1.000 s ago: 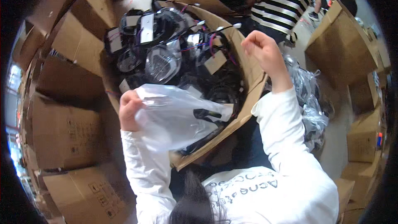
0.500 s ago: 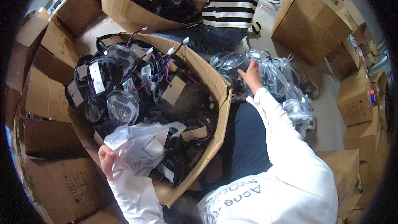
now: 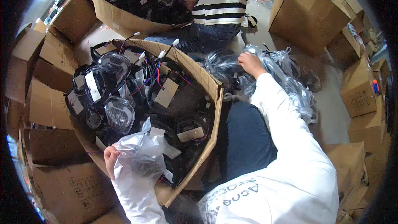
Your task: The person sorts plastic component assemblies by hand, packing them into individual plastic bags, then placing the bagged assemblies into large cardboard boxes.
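Note:
My left hand is closed on the edge of a crumpled clear plastic bag, held over the near left part of a large open carton. Inside the carton lie many black lamp units with clear lenses, pieces of cardboard, and red and blue wires ending in white connectors. To the right of the carton, my right hand is closed at the top of a heap of plastic-wrapped parts. Its fingertips are hidden, so what they grip cannot be made out.
A person in a striped shirt sits beyond the carton, beside another big carton of black parts. Brown boxes line the left side and the right side. A tall box stands at far right.
My right hand has gone from spread fingers to closed, at the heap. The plastic bag in my left hand has crumpled and changed shape. The view has shifted slightly.

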Action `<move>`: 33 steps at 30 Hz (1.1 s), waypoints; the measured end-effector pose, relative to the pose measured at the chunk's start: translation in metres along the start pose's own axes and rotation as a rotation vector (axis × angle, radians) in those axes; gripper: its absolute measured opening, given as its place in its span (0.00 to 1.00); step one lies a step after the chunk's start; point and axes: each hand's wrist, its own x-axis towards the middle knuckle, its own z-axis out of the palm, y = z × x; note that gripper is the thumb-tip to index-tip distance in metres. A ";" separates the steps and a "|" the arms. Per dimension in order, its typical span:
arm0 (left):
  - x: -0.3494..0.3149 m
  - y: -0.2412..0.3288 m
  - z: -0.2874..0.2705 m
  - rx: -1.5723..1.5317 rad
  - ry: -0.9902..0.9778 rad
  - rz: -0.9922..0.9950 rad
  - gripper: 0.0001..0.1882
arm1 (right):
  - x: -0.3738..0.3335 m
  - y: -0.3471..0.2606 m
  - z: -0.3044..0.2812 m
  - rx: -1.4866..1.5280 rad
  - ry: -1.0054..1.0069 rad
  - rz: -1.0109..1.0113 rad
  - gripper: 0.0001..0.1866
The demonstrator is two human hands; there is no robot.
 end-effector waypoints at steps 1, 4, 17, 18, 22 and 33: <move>-0.005 -0.004 -0.011 0.027 -0.022 0.032 0.10 | -0.002 -0.004 -0.005 0.004 0.006 -0.008 0.08; -0.013 -0.029 -0.040 -0.049 0.016 0.075 0.11 | -0.018 0.000 -0.025 -0.011 0.024 0.065 0.08; -0.015 -0.054 -0.104 0.124 -0.018 0.038 0.14 | -0.192 0.191 -0.186 0.112 0.765 0.587 0.10; -0.011 -0.056 -0.097 0.118 0.004 0.037 0.14 | -0.208 0.201 -0.186 0.073 0.726 0.626 0.10; -0.025 -0.041 -0.097 0.168 0.100 0.092 0.14 | -0.242 0.207 -0.133 0.133 0.383 0.750 0.11; -0.043 0.012 0.051 0.593 0.212 0.543 0.15 | -0.255 0.177 -0.077 0.503 0.110 1.131 0.13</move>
